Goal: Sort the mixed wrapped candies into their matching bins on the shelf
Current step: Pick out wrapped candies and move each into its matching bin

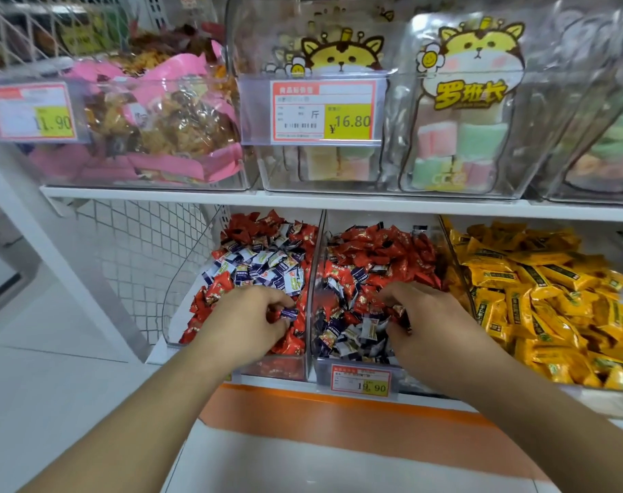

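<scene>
grip check: your left hand (247, 316) pinches a blue candy (289, 312), your right hand (422, 320) clutches red candies (400, 312), so swap them across the divider (315, 275) cleanly.

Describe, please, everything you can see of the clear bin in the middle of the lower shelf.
The middle bin is clear plastic with tall see-through side walls and a low front. It sits between the left mixed bin and the yellow-candy bin. It holds red wrapped candies mixed with navy-and-white ones, the latter mostly near the front. A price tag reading 19.90 is fixed on its front. The right hand reaches in, its fingers curled round small candies.
</scene>
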Demonstrator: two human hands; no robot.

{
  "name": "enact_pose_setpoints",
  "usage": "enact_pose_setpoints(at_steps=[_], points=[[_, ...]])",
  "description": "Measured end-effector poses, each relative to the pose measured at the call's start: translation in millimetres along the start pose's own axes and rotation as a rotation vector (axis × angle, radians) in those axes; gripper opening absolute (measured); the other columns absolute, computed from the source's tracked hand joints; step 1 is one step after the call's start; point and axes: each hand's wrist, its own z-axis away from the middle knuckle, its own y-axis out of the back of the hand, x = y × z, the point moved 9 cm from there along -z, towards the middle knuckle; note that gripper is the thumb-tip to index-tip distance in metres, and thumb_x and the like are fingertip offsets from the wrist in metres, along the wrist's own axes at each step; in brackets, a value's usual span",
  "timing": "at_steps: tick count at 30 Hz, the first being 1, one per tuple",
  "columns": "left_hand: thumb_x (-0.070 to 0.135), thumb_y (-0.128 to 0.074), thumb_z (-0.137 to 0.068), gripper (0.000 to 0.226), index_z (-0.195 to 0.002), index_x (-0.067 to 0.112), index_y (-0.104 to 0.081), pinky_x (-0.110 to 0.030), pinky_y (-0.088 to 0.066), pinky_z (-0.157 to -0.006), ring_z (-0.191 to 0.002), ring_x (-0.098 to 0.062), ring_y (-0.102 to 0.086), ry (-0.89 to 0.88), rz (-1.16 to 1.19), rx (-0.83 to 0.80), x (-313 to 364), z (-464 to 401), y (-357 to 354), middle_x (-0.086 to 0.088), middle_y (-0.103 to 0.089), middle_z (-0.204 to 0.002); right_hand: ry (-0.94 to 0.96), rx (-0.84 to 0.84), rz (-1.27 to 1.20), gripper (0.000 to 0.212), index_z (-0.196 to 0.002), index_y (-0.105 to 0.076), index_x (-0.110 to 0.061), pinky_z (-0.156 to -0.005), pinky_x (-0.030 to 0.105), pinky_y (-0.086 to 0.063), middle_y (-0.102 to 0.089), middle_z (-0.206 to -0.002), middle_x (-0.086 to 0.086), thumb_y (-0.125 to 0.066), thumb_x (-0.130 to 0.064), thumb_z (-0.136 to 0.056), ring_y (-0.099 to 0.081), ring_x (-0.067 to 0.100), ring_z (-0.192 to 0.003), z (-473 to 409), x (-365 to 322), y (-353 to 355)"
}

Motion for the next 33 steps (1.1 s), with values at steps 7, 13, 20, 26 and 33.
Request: enact_pose_setpoints(at_steps=[7, 13, 20, 26, 33], points=[[0.04, -0.075, -0.091, 0.005, -0.094, 0.037, -0.076, -0.015, -0.048, -0.065, -0.077, 0.003, -0.064, 0.028, 0.116, 0.196, 2, 2, 24, 0.02, -0.07, -0.079, -0.021, -0.013, -0.024, 0.044, -0.141, -0.051, -0.031, -0.094, 0.029, -0.052, -0.052, -0.142, -0.009, -0.06, -0.023, -0.1, -0.057, 0.014, -0.117, 0, 0, -2], [0.041, -0.07, -0.095, 0.008, -0.095, 0.037, -0.078, -0.016, -0.044, -0.077, -0.092, 0.005, -0.064, -0.031, 0.452, 0.35, 27, 26, 64, 0.026, -0.072, -0.096, 0.018, 0.03, -0.035, 0.043, -0.143, -0.05, -0.029, -0.09, 0.026, -0.052, -0.053, -0.141, -0.008, -0.058, -0.024, -0.101, -0.057, 0.013, -0.112, 2, -9, 6], [0.046, -0.065, -0.097, 0.027, -0.122, 0.039, -0.072, -0.008, -0.034, -0.103, -0.118, 0.012, -0.051, -0.239, 0.275, 0.199, 94, 37, 34, 0.032, -0.06, -0.122, 0.045, 0.076, -0.011, 0.045, -0.143, -0.051, -0.028, -0.09, 0.019, -0.046, -0.055, -0.14, -0.008, -0.06, -0.021, -0.099, -0.056, 0.012, -0.119, 7, -12, 15], [0.028, -0.064, -0.1, 0.028, -0.127, 0.036, -0.065, -0.022, -0.046, -0.101, -0.109, 0.007, -0.052, -0.049, 0.291, 0.345, 42, 17, 51, 0.021, -0.059, -0.124, 0.023, 0.066, -0.001, 0.047, -0.142, -0.05, -0.03, -0.093, 0.021, -0.047, -0.055, -0.142, -0.009, -0.063, -0.021, -0.098, -0.055, 0.012, -0.122, 7, -3, 16], [0.041, -0.074, -0.092, 0.068, -0.153, 0.04, -0.044, -0.037, -0.032, -0.121, -0.147, -0.02, -0.034, -0.068, 0.068, 0.162, 5, -32, 24, 0.005, -0.039, -0.159, 0.02, 0.059, -0.021, 0.043, -0.138, -0.05, -0.033, -0.077, 0.02, -0.051, -0.054, -0.129, -0.012, -0.062, -0.023, -0.098, -0.058, 0.006, -0.094, 4, -3, 10]])
